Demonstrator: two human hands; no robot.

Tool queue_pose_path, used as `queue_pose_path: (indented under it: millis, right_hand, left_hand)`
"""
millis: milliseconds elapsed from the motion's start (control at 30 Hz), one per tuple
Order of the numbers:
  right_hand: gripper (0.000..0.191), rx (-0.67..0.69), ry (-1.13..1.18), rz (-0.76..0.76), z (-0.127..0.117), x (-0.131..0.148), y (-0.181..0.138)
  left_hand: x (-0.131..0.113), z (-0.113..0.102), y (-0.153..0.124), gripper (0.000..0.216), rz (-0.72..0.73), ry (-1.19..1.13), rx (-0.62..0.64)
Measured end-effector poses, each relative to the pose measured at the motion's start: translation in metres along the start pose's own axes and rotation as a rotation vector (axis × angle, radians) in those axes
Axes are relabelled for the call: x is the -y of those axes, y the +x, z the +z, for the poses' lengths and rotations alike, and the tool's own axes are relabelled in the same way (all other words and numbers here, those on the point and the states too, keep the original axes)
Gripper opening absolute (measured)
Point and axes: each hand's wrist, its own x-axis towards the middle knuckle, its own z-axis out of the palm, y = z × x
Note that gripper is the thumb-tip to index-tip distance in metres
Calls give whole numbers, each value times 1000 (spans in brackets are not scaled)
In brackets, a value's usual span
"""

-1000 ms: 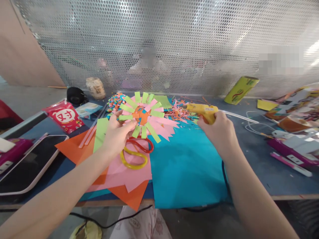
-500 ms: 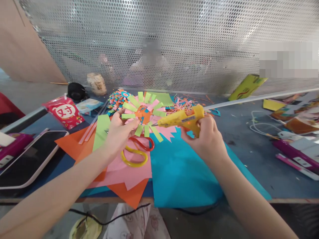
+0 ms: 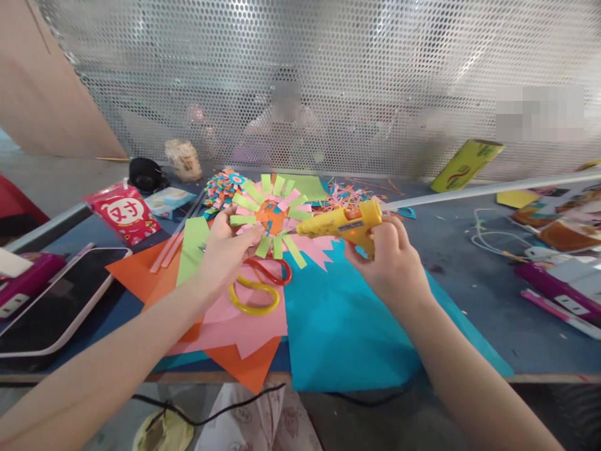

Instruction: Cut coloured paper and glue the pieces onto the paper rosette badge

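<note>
Between the fingers of my left hand (image 3: 231,241) is the left edge of a paper flower (image 3: 275,219), with an orange and blue middle and a ring of green and pink strips. My right hand (image 3: 392,257) grips a yellow glue gun (image 3: 345,223). Its nozzle points left, at the flower's lower right strips; I cannot tell whether the tip touches. A long pale glue stick (image 3: 469,190) juts out of the gun's back. Below the flower lie scissors (image 3: 253,297) with red and yellow handles, their blades partly hidden under my left wrist.
Blue (image 3: 347,326), pink (image 3: 230,329) and orange paper (image 3: 248,366) overlap along the front edge. A phone (image 3: 56,300), a red packet (image 3: 124,213) and a power strip (image 3: 30,282) lie left. Behind are a finished-looking paper ball (image 3: 225,188), paper scraps (image 3: 345,194) and a yellow-green tube (image 3: 464,166).
The glue gun has tilted slightly, its back end a little lower and further left. My left hand and the flower stay almost where they were.
</note>
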Motion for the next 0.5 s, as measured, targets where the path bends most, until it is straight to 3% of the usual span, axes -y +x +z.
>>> queue_pose_path:
  millis: [267,500]
  right_hand:
    - [26,-9,18,-90,-3,1,-1]
    - [23,-12,10,-54,-4,-1,-1]
  left_hand:
    - [-4,4,-2,38,16,16,-23]
    - [-4,2,0,37,37,3,-18]
